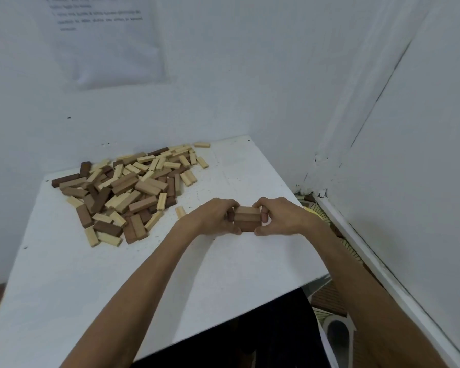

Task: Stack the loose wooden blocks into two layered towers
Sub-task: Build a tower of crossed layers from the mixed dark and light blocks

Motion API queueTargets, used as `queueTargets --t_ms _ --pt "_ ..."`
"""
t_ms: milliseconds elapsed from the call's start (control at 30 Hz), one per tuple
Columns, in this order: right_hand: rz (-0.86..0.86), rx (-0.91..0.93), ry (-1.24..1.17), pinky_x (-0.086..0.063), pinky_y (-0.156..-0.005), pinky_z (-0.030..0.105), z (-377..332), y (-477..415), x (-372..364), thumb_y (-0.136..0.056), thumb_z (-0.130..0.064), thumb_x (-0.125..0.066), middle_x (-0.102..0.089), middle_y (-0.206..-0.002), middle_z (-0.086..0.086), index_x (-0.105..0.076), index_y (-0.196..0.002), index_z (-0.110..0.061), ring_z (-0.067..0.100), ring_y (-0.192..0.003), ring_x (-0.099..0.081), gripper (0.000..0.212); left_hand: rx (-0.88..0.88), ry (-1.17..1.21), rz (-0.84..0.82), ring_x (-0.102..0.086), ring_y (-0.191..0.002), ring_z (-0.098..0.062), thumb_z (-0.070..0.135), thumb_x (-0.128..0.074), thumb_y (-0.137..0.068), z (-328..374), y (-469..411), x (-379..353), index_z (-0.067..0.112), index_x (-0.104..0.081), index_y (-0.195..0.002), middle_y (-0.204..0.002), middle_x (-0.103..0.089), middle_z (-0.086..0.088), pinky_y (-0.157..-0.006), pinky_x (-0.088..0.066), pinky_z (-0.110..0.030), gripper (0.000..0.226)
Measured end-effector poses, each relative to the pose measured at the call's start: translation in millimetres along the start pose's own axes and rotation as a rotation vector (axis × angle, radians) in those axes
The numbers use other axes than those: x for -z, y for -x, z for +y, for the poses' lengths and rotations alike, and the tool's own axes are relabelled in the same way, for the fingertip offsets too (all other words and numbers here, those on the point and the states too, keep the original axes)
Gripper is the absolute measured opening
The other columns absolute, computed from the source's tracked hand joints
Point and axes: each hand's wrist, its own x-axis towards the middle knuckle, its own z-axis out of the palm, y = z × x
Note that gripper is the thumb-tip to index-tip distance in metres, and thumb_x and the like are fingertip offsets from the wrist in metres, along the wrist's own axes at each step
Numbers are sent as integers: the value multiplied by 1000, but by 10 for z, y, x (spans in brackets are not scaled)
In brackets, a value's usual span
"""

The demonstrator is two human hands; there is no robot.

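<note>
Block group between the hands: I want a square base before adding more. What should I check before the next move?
1. Left hand and right hand both grip the block group at its ends: ok.
2. Its blocks lie flush, side by side: ok.
3. It sits flat on the table: cannot tell, fingers hide the base edges.
4. Loose pile holds more blocks: ok.
5. Second tower started: not ok, none in view.

Dim, soft, bluish light; edges bend outward.
</note>
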Motion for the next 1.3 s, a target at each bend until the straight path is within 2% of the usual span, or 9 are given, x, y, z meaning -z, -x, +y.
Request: queueTargets --t_ms 133,333,467,600,700,867,1300 --pt "48 -19 -40 -42 -65 21 119 -69 94 -79 -38 -85 -65 -98 -9 -57 -133 -26 1 -78 -54 62 8 31 74 -53 -89 -7 48 -88 -72 -42 -226 53 29 -62 -132 -95 -57 15 -76 -39 -27 68" --pt "61 -36 -72 -47 -70 23 259 -120 121 -78 -39 -86 -63 -94 -11 -57 -134 -27 4 -80 -56 64 21 129 89 -55 -81 -4 48 -91 -68 -63 -354 32 33 -64 -133 -92 -64 12 -77 -44 -27 73" --pt "63 -21 -75 -50 -75 29 278 -146 84 -77 -37 -86 -62 -97 -11 -57 -131 -25 5 -79 -54 62 14 113 103 -56 -92 -8 46 -90 -70 -61 -347 -1 33 -63 -133 -97 -63 16 -88 -47 -33 69" --pt "41 -21 -61 -52 -77 33 289 -169 88 -79 -36 -85 -62 -101 -8 -55 -132 -23 6 -80 -55 63 -1 121 87 -54 -94 -8 43 -90 -71 -59 -360 -5 32 -63 -131 -105 -62 16 -89 -47 -33 66" --pt "22 -14 -44 -50 -73 29 294 -190 109 -79 -37 -85 -62 -101 -8 -54 -132 -23 6 -80 -55 64 -11 118 69 -52 -88 -4 42 -90 -72 -74 -373 3 31 -62 -129 -107 -62 14 -86 -46 -34 65" --pt "7 -19 -23 -48 -71 26 305 -202 122 -80 -40 -85 -61 -100 -10 -54 -131 -24 5 -80 -54 62 -13 108 47 -53 -89 -4 42 -90 -72 -61 -386 25 32 -62 -127 -108 -63 12 -83 -45 -31 62" --pt "-1 -47 24 -47 -67 26 261 -209 124 -80 -40 -82 -62 -106 -8 -51 -135 -22 7 -83 -58 66 6 65 65 -56 -99 -12 44 -88 -72 -52 -384 0 34 -60 -129 -111 -62 14 -92 -50 -38 65"
